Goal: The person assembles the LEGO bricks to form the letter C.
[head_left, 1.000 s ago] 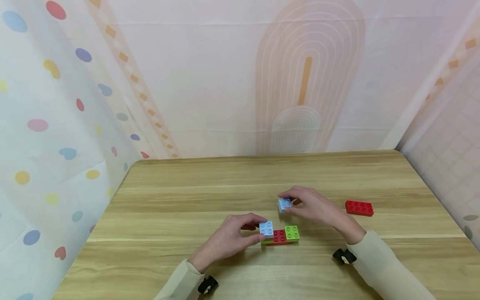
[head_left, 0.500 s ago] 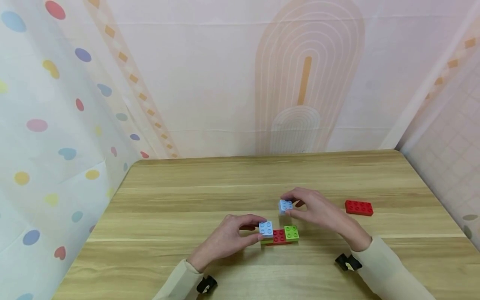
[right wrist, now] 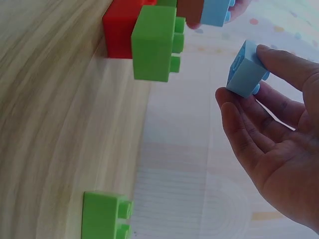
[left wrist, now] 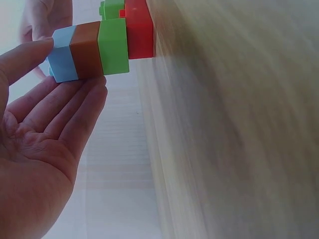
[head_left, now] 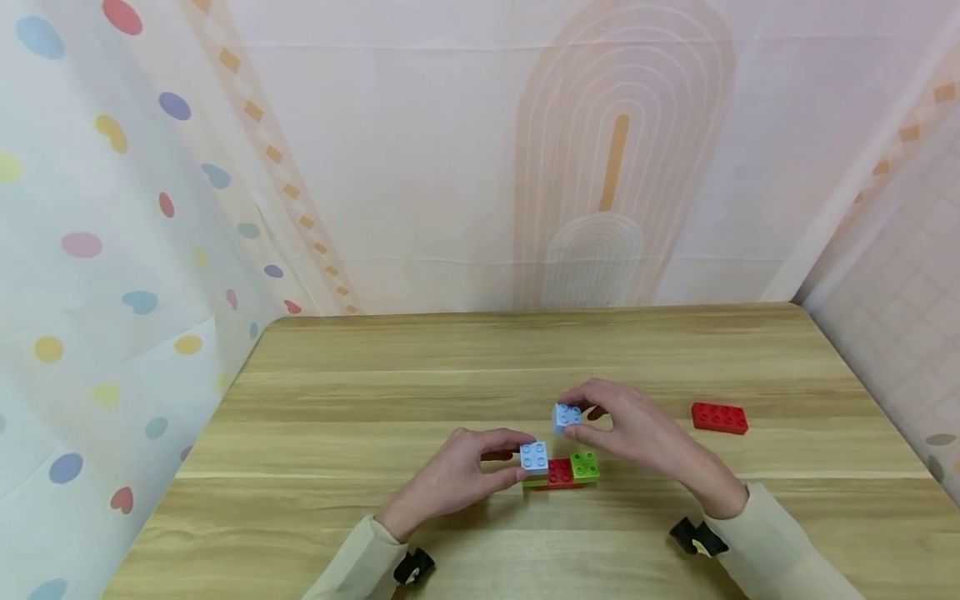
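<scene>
Head view: with left hand [head_left: 452, 481], pinching between fingers a light-blue brick [head_left: 534, 456] atop a brown brick [left wrist: 85, 50] and green brick [left wrist: 114, 47] on a red base brick [head_left: 559, 472]; with right hand [head_left: 628, 423], gripping by the fingers a second light-blue brick [head_left: 566, 418], raised above the surface [head_left: 360, 450], near the right-end lime-green brick [head_left: 585, 467].

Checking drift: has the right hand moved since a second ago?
Yes: the right hand has shifted slightly down the frame, against the loose red brick in the head view.

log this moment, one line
left hand: grips blue square plastic brick atop multicoloured stack | right hand: holds second blue square plastic brick aloft
</scene>
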Available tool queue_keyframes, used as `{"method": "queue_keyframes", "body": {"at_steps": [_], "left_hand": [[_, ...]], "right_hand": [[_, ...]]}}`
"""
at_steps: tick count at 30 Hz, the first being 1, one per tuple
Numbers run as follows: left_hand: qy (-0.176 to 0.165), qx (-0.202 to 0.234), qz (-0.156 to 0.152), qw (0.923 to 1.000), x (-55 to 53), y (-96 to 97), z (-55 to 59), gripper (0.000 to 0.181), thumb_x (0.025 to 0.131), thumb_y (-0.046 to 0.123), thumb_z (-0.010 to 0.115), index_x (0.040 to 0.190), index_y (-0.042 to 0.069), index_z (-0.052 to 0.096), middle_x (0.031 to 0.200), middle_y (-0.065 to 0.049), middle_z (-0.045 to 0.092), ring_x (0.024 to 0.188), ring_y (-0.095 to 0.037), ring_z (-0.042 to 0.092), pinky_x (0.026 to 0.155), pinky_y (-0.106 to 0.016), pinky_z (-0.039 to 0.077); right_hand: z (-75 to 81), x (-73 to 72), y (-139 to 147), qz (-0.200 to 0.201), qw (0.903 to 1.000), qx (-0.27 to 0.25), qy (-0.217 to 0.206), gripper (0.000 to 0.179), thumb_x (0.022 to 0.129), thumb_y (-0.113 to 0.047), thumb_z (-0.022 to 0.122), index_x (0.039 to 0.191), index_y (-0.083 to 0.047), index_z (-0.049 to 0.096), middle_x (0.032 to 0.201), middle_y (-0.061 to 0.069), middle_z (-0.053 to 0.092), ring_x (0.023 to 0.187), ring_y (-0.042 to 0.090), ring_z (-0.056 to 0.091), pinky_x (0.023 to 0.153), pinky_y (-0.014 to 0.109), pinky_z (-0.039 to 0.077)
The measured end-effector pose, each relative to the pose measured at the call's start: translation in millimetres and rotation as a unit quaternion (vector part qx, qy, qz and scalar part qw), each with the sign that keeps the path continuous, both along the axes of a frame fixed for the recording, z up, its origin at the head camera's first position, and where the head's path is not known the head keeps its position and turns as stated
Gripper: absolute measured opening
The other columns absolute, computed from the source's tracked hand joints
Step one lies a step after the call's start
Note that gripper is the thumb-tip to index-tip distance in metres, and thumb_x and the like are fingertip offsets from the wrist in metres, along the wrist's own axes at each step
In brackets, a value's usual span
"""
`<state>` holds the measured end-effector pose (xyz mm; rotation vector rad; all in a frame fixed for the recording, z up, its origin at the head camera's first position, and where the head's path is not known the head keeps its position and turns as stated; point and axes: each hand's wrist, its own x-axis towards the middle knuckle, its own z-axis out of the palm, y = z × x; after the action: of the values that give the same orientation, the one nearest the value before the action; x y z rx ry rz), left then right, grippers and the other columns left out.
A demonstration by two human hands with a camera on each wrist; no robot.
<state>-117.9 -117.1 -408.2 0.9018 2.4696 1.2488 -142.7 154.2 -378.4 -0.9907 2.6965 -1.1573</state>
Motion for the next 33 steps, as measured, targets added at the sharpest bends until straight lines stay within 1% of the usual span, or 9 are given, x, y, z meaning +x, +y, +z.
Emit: {"method": "queue_keyframes", "body": {"at_steps": [7, 13, 17, 20, 25, 29, 33], "left_hand": [[0.009, -0.004, -0.002, 0.9999, -0.8, 1.2, 0.8, 0.035, 0.095, 0.022, 0.070, 0.128, 0.014, 0.065, 0.122, 0.002, 0.067, 0.109, -0.012, 0.064, 0.092, -0.026, 0.052], [0.004, -0.005, 0.001, 1.0000, -1.3, 2.1, 0.8, 0.035, 0.095, 0.021, 0.070, 0.129, 0.014, 0.065, 0.123, 0.004, 0.066, 0.109, -0.013, 0.064, 0.093, -0.028, 0.052], [0.002, 0.007, -0.003, 1.0000, -1.8, 3.3, -0.1, 0.036, 0.094, 0.017, 0.071, 0.129, 0.013, 0.064, 0.125, 0.002, 0.065, 0.109, -0.010, 0.063, 0.092, -0.029, 0.053], [0.010, 0.017, -0.007, 0.9998, -2.2, 4.1, -0.5, 0.036, 0.093, 0.016, 0.072, 0.128, 0.013, 0.064, 0.125, 0.002, 0.065, 0.108, -0.009, 0.062, 0.091, -0.030, 0.054], [0.025, 0.032, -0.014, 0.9991, -2.4, 4.5, -1.3, 0.033, 0.093, 0.016, 0.072, 0.125, 0.012, 0.065, 0.121, 0.004, 0.064, 0.107, -0.009, 0.062, 0.091, -0.029, 0.054], [0.025, 0.046, -0.021, 0.9984, -3.1, 4.8, -2.1, 0.033, 0.093, 0.015, 0.072, 0.125, 0.011, 0.064, 0.119, 0.003, 0.063, 0.106, -0.009, 0.062, 0.091, -0.028, 0.054], [0.027, 0.053, -0.021, 0.9980, -3.6, 4.9, -3.0, 0.033, 0.093, 0.015, 0.072, 0.125, 0.012, 0.064, 0.118, 0.004, 0.063, 0.105, -0.010, 0.062, 0.090, -0.027, 0.054]], "right_hand": [[4.9, 4.9, -2, -0.003, 1.0000, 0.002, 0.009, 0.035, 0.092, -0.031, 0.073, 0.121, -0.013, 0.066, 0.109, -0.008, 0.066, 0.093, 0.009, 0.063, 0.081, 0.033, 0.057], [6.2, 8.3, -4, 0.009, 0.9997, -0.005, 0.023, 0.033, 0.092, -0.028, 0.074, 0.120, -0.013, 0.066, 0.107, -0.008, 0.066, 0.092, 0.009, 0.063, 0.079, 0.032, 0.057], [6.5, 9.9, -6, 0.017, 0.9996, -0.008, 0.024, 0.033, 0.091, -0.028, 0.074, 0.120, -0.013, 0.066, 0.107, -0.009, 0.065, 0.091, 0.008, 0.063, 0.079, 0.030, 0.057], [7.3, 11.0, -8, 0.019, 0.9995, -0.009, 0.024, 0.034, 0.091, -0.028, 0.075, 0.120, -0.014, 0.066, 0.106, -0.010, 0.065, 0.091, 0.007, 0.062, 0.079, 0.028, 0.056], [8.1, 11.9, -10, 0.028, 0.9990, -0.013, 0.033, 0.033, 0.090, -0.026, 0.076, 0.119, -0.013, 0.066, 0.104, -0.010, 0.064, 0.090, 0.008, 0.062, 0.077, 0.027, 0.056], [8.3, 11.9, -13, 0.038, 0.9983, -0.018, 0.041, 0.032, 0.089, -0.023, 0.076, 0.117, -0.012, 0.067, 0.102, -0.009, 0.065, 0.088, 0.007, 0.062, 0.076, 0.027, 0.056], [8.9, 12.4, -15, 0.040, 0.9984, -0.018, 0.036, 0.031, 0.089, -0.024, 0.077, 0.117, -0.013, 0.067, 0.103, -0.009, 0.065, 0.088, 0.006, 0.061, 0.077, 0.027, 0.056]]}}
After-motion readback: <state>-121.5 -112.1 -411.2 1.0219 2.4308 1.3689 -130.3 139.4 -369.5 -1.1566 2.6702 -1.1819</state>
